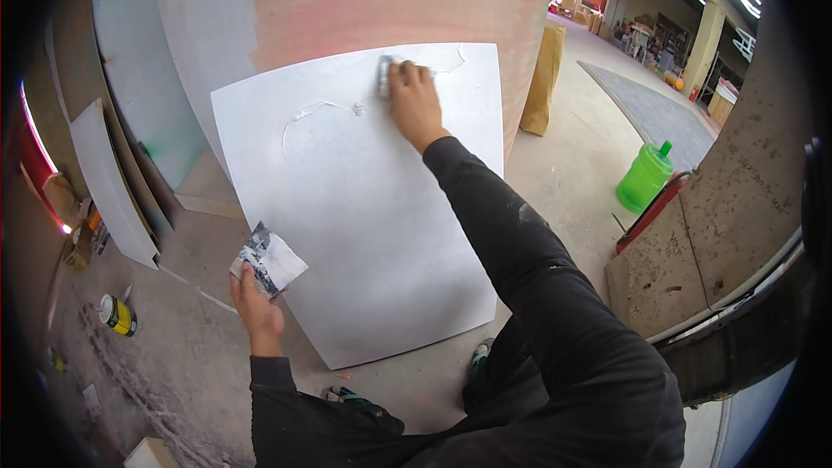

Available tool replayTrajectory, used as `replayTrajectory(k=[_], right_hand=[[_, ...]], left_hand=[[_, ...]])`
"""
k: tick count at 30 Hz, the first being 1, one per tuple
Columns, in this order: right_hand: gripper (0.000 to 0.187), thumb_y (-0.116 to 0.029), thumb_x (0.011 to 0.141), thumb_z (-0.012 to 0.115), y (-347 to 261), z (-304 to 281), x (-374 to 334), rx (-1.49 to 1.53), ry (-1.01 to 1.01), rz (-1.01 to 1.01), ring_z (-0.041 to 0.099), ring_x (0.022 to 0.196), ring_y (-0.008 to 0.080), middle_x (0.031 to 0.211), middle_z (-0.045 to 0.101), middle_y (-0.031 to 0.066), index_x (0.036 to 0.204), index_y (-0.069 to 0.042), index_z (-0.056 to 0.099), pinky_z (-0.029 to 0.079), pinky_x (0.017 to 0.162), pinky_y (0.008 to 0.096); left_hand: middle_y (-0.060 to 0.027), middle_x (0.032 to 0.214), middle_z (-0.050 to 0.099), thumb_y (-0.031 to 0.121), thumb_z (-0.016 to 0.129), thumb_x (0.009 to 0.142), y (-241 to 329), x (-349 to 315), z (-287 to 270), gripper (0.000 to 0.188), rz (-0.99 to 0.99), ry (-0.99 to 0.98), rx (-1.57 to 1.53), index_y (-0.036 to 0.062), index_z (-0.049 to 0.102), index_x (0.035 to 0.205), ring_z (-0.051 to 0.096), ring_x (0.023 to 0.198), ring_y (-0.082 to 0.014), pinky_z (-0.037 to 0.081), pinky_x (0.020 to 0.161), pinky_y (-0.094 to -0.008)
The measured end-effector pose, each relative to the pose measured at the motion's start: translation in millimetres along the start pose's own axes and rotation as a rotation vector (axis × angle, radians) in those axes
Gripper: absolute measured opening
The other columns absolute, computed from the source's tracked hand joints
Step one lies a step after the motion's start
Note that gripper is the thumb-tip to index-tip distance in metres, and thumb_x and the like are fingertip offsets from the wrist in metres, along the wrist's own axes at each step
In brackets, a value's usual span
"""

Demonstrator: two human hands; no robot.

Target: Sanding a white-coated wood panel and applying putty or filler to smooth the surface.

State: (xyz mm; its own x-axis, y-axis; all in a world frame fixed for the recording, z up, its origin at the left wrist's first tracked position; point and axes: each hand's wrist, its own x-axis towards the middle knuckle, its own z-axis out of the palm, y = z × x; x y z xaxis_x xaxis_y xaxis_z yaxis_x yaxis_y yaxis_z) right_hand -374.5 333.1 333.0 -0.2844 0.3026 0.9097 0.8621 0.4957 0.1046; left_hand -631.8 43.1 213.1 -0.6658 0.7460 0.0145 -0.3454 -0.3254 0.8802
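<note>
Presently, by count: one white panel [373, 225], standing tilted before you, seemingly propped against one large pinkish board [390, 0] so that its face turns up within your reach. One right hand [416, 106], yours, fingers closed over one small greyish tool [385, 78] at the panel's upper part; the grip from above probably lets you press it flat, though your fingers hide its exact kind. Two stretches of raised white paste [322, 105], one to each side of that hand. One left hand [258, 316], yours, gripping one smeared square plate [279, 262] by its lower edge, just beside the panel's left edge, likely so its pale coating faces up and near. On the floor [555, 165], apart from the panel: one yellow-and-black can [118, 315] to your left, one green jug [644, 178] to your right
</note>
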Motion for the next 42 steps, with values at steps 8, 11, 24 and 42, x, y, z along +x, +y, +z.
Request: replayTrajectory(k=[8,11,24,42], right_hand=[[0.046,-0.008,0.076,0.053,107.5,-43.0,7.3,0.007,-0.164,0.611,0.062,0.093,0.0417,0.105,0.063,0.0272,0.121,0.002,0.059,0.050,0.084,0.0474],[0.045,-0.012,0.076,0.055,109.8,-34.1,12.7,0.150,-0.150,0.685,0.062,0.094,0.0417,0.105,0.063,0.0267,0.119,-0.001,0.062,0.050,0.086,0.0468],[0.022,-0.007,0.082,0.052,-133.7,-19.0,17.3,0.291,-0.368,0.083,0.057,0.091,0.0396,0.102,0.061,0.0202,0.100,0.001,0.061,0.048,0.081,0.0458],[0.038,-0.003,0.077,0.051,54.1,-49.9,-12.2,0.212,-0.177,0.243,0.060,0.097,0.0406,0.104,0.063,0.0242,0.113,-0.001,0.062,0.049,0.084,0.0458]], left_hand=[[-0.0041,0.116,0.061,0.031,0.053,0.096,3.0,-3.0,-9.6,0.034,-0.013,0.071,0.024,0.0136,0.050,0.125,0.065,0.095,-0.0191,0.054,0.060,-0.0347],[-0.0038,0.116,0.061,0.031,0.052,0.096,12.6,-5.8,-17.3,0.034,-0.026,0.095,0.052,0.0132,0.050,0.125,0.065,0.097,-0.0193,0.054,0.062,-0.0352],[-0.0038,0.114,0.062,0.031,0.054,0.096,9.4,0.4,-15.6,0.032,0.001,0.023,-0.006,0.0131,0.051,0.123,0.065,0.095,-0.0190,0.054,0.063,-0.0352],[-0.0039,0.114,0.061,0.031,0.052,0.097,6.0,1.4,-15.7,0.032,0.007,-0.017,0.016,0.0132,0.050,0.123,0.064,0.096,-0.0186,0.054,0.064,-0.0359]])
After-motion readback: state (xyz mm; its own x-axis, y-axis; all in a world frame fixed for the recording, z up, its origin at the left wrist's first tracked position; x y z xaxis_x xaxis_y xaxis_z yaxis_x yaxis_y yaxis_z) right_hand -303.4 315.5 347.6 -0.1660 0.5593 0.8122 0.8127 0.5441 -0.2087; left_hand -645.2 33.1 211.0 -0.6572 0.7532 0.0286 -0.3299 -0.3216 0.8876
